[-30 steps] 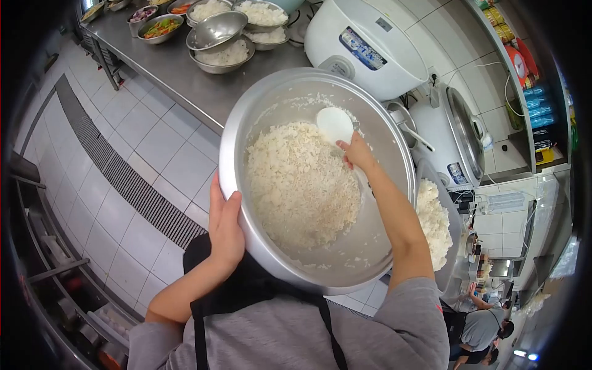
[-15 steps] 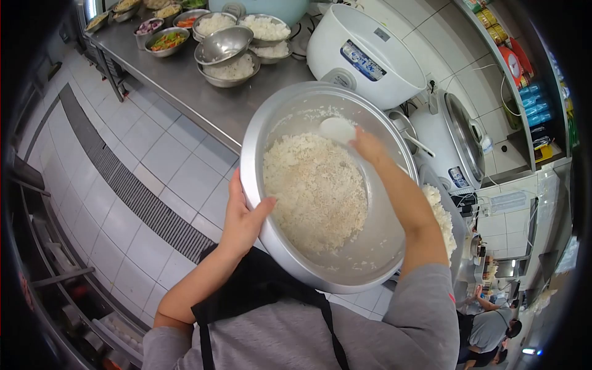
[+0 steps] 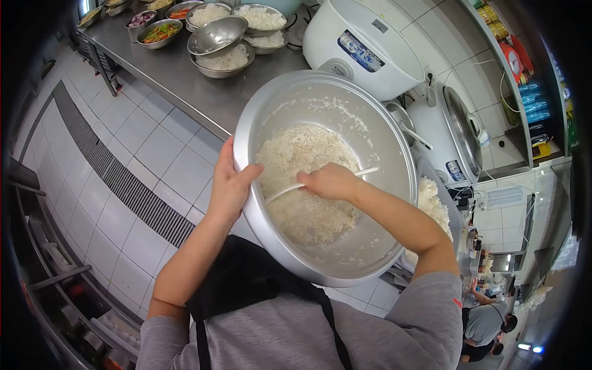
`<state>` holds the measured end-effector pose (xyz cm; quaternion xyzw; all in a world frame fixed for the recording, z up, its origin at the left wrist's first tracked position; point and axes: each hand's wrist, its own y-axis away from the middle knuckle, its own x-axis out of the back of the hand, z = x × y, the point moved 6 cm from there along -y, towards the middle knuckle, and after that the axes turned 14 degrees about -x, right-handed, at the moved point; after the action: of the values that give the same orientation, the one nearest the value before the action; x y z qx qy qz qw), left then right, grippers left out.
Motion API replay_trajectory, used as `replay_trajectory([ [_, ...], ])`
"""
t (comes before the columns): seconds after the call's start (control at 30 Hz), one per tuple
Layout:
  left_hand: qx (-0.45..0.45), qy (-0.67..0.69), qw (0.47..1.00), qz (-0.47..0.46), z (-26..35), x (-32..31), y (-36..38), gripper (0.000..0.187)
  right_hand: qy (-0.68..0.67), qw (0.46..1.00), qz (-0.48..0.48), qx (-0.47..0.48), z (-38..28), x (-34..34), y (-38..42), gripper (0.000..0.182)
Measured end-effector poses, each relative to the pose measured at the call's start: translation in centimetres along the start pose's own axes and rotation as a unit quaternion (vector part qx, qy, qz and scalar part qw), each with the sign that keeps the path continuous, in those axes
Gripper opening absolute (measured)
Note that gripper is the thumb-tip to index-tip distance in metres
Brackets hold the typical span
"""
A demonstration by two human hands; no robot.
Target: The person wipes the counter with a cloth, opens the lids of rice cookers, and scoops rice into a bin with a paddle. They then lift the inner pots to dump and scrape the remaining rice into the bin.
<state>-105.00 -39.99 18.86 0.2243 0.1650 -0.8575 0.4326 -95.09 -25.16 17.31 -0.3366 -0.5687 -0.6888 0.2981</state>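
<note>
A large silver rice cooker pot (image 3: 385, 203) is tilted toward me, with cooked rice (image 3: 308, 145) over its bottom and grains stuck to its wall. My left hand (image 3: 229, 185) grips the pot's rim at the left, thumb over the inner edge. Inside the pot, my right hand (image 3: 330, 182) is closed around a white rice paddle (image 3: 287, 190). The paddle's handle end points right, and its blade lies against the rice at the left side, partly hidden in it.
On the steel table (image 3: 185, 92) stand metal bowls of rice (image 3: 225, 60) and chopped vegetables (image 3: 160, 32). A white rice cooker body (image 3: 364, 49) and another lidded cooker (image 3: 441, 135) stand behind the pot. More rice (image 3: 433, 206) is at the right. A person (image 3: 484, 324) stands farther off.
My right hand has moved from the pot's upper wall down and left over the rice, bringing the paddle along. The pot has shifted slightly up and left, and my left hand stays on its rim.
</note>
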Motion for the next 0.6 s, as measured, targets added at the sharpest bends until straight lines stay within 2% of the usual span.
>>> replay_trajectory([
  [0.07,-0.014,0.004,1.0,-0.007,0.1,0.0,0.0,0.068,-0.133,0.967,0.06,-0.207,5.0,1.1,0.1,0.028],
  [0.13,-0.071,-0.026,0.996,0.05,1.1,1.4,0.6,0.068,-0.339,0.868,0.157,-0.327,13.0,-0.1,-0.8,0.034],
  [0.17,-0.07,-0.027,0.996,0.048,1.0,1.1,1.4,0.068,-0.341,0.867,0.157,-0.329,14.7,-1.5,-0.9,0.034],
  [0.23,-0.091,-0.07,0.993,0.042,0.9,0.0,2.9,0.068,-0.512,0.792,0.029,-0.331,16.7,-4.7,-1.7,0.039],
  [0.3,-0.129,-0.06,0.987,0.068,0.7,-0.7,2.9,0.066,-0.536,0.789,0.017,-0.3,12.4,-5.0,-1.4,0.043],
  [0.37,-0.138,-0.028,0.985,0.095,0.7,-0.7,3.5,0.063,-0.466,0.844,-0.039,-0.263,5.1,-3.8,0.5,0.046],
  [0.4,-0.134,-0.03,0.986,0.093,0.8,-0.8,3.6,0.063,-0.469,0.842,-0.04,-0.264,3.9,-3.6,0.9,0.046],
  [0.47,-0.12,0.047,0.987,0.098,0.8,-0.8,3.5,0.061,-0.365,0.914,-0.052,-0.167,1.5,-2.3,1.3,0.048],
  [0.5,-0.121,0.045,0.987,0.096,0.9,-0.7,3.4,0.061,-0.327,0.919,-0.085,-0.205,1.6,-0.3,1.6,0.039],
  [0.57,-0.053,0.06,0.989,0.125,-0.2,-0.2,3.3,0.062,-0.308,0.903,0.068,-0.292,7.3,1.0,-0.1,0.038],
  [0.6,-0.053,0.06,0.989,0.126,-0.2,0.0,3.2,0.062,-0.245,0.917,0.123,-0.289,11.4,1.0,-1.5,0.042],
])
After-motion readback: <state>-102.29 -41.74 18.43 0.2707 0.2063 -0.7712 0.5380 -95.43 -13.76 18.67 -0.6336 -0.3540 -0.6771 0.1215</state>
